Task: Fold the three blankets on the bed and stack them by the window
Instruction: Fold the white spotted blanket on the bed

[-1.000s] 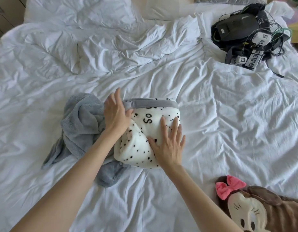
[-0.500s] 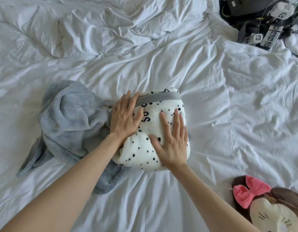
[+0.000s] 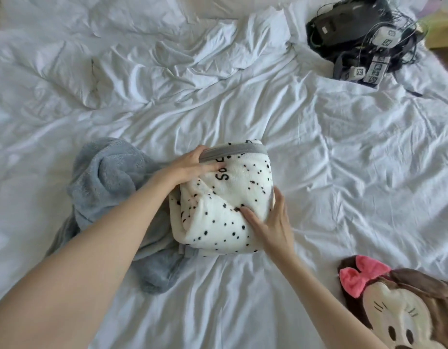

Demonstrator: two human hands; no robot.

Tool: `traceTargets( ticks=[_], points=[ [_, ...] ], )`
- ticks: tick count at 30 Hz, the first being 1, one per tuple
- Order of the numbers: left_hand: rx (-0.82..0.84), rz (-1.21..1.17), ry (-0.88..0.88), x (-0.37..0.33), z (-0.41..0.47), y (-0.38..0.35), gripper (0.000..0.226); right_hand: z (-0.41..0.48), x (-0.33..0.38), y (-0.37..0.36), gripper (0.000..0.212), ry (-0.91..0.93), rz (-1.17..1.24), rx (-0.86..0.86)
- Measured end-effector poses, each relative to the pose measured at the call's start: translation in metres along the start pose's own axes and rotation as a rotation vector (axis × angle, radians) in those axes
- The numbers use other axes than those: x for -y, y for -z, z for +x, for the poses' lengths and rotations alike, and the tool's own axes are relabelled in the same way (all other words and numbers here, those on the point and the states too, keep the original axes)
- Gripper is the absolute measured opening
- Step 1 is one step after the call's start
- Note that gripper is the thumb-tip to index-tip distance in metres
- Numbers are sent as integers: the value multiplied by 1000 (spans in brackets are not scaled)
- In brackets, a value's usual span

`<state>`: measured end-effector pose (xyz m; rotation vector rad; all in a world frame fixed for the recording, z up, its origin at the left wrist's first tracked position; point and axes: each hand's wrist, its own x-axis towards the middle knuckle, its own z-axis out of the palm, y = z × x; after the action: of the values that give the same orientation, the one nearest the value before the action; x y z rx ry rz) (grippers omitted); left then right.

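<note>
A white blanket with black dots and a grey trim [image 3: 230, 197] lies folded into a thick bundle in the middle of the bed. My left hand [image 3: 190, 165] grips its far left corner at the grey trim. My right hand [image 3: 270, 222] clasps the bundle's near right side, thumb on top and fingers around the edge. A grey fleece blanket [image 3: 109, 187] lies crumpled to the left, partly under my left forearm and under the bundle. A brown blanket with a cartoon mouse face and pink bow [image 3: 404, 306] lies at the lower right corner.
The bed is covered by a rumpled white duvet [image 3: 344, 152]. A black bag with tangled cables and small tagged devices [image 3: 361, 39] sits at the far right. A pillow lies along the top edge.
Both hands lay flat on top of the dotted bundle. Now the left hand holds its far left corner and the right hand has slid to its right side. The camera view has shifted.
</note>
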<state>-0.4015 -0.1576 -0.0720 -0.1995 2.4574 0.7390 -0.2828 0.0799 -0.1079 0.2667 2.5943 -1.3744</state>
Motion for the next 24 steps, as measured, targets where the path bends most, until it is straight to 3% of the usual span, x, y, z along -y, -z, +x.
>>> traceTargets(
  ticks=[3,6,9,11,14,19,22,24],
  points=[
    [8,9,55,-12,-5,-2,121,-31,-8,8,85,-370,133,3],
    [9,-40,119,-16,-20,-10,130,-38,-8,13,95,-651,526,-13],
    [66,-70,202,-25,-50,-11,132,-36,2,31,96,-772,768,64],
    [62,-109,233,-35,-76,-14,120,-33,7,49,102,-725,814,78],
    [-107,-209,243,-49,-118,-27,93,-34,20,84,106,-576,715,115],
    [-250,-636,258,-57,-185,-40,59,-26,56,139,94,-275,496,185],
    [-280,-680,188,-60,-193,-26,66,-8,81,161,95,-204,450,207],
    [-349,-586,116,-58,-177,-16,67,-4,85,158,104,-208,484,158]
  ],
)
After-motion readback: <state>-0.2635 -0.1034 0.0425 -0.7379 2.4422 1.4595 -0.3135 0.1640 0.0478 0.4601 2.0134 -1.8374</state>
